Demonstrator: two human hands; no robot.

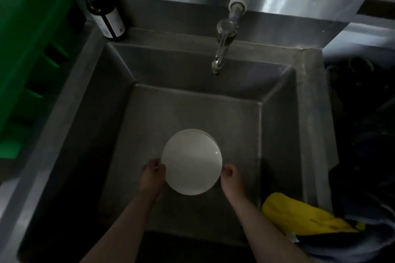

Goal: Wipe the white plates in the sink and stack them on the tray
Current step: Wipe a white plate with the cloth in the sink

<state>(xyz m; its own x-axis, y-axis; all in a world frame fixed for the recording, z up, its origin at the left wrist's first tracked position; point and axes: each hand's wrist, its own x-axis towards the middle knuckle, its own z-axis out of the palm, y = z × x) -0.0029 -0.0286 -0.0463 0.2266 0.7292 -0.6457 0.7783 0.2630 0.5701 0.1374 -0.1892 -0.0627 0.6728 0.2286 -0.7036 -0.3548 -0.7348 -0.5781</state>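
While both hands met at the plate: each gripped one side of its rim over the sink basin.
Left hand: fingers curled round the left edge of the white plate, thumb on the rim's upper face.
Right hand: fingers curled at the plate's right edge, pinching the rim.
Plate position: it sat low in the middle of the sink, face up; a second rim showed just behind its top right edge, so it seemed to lie over another plate. Whether it was lifted clear or touching below could not be told.
Forearms: both bare, reaching in from the near edge of the basin.
Tap: a metal spout hung over the far side of the basin, well apart from the plate.
Yellow cloth: it lay on the sink's near right corner, just beside the right forearm.
Dark bottle: it stood on the far left ledge of the sink.
Green crate: it stood left of the sink, beside the bottle.
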